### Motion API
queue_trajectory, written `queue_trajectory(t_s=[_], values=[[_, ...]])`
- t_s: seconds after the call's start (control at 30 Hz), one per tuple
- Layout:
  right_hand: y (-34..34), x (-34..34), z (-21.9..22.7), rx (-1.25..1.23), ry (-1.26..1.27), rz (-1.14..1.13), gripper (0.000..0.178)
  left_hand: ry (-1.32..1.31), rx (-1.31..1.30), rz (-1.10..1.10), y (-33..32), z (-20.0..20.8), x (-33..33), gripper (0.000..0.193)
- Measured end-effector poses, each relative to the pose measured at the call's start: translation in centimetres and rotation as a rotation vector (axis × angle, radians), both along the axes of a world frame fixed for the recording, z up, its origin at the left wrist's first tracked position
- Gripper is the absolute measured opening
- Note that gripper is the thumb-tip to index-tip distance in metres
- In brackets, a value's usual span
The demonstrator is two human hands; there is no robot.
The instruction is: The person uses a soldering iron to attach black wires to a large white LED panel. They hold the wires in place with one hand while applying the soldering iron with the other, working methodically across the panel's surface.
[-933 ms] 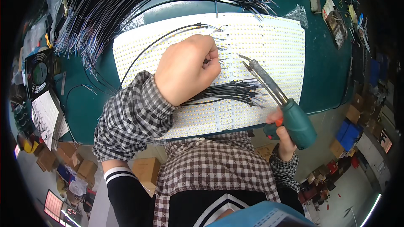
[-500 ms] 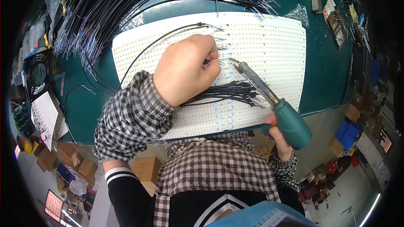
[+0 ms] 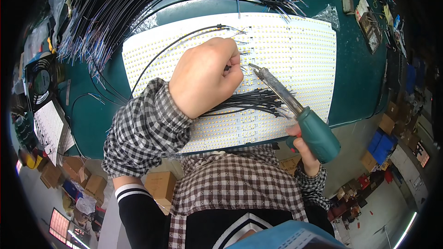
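I pinch a thin black wire (image 3: 184,41) between the fingers of my left hand (image 3: 205,76), pressing its bare end down on the white LED panel (image 3: 295,41) near the panel's middle. My right hand (image 3: 302,150) grips the green handle of a soldering iron (image 3: 295,106), whose metal tip slants up and left to end just beside my left fingertips. A bundle of short black wires (image 3: 249,101) lies across the panel under my left hand. The panel rests on a green bench (image 3: 357,74). A big sheaf of long black wires (image 3: 152,0) fans over the far side. A small fan (image 3: 41,80) sits at the left edge.
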State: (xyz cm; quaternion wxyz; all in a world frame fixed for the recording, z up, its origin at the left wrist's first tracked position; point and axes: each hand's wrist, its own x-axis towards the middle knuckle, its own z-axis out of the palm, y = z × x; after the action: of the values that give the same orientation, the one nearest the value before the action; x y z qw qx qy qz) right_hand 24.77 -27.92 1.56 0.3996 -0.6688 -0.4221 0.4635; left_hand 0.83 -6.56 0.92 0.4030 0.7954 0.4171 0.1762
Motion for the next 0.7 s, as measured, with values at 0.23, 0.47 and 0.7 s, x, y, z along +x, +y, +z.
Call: queue_trajectory(t_s=[0.23,0.47,0.7], values=[[0.33,-0.02,0.34,-0.013,-0.044,0.024,0.029,0.017,-0.002,-0.004,0.05,0.15,0.06,0.008],[0.26,0.08,-0.3,0.055,-0.033,0.038,0.03,0.016,0.015,-0.006,0.04,-0.02,0.08,0.008],[0.17,0.58,-0.34,0.083,-0.004,0.049,0.041,0.02,0.013,-0.003,-0.01,0.01,0.1,0.008]])
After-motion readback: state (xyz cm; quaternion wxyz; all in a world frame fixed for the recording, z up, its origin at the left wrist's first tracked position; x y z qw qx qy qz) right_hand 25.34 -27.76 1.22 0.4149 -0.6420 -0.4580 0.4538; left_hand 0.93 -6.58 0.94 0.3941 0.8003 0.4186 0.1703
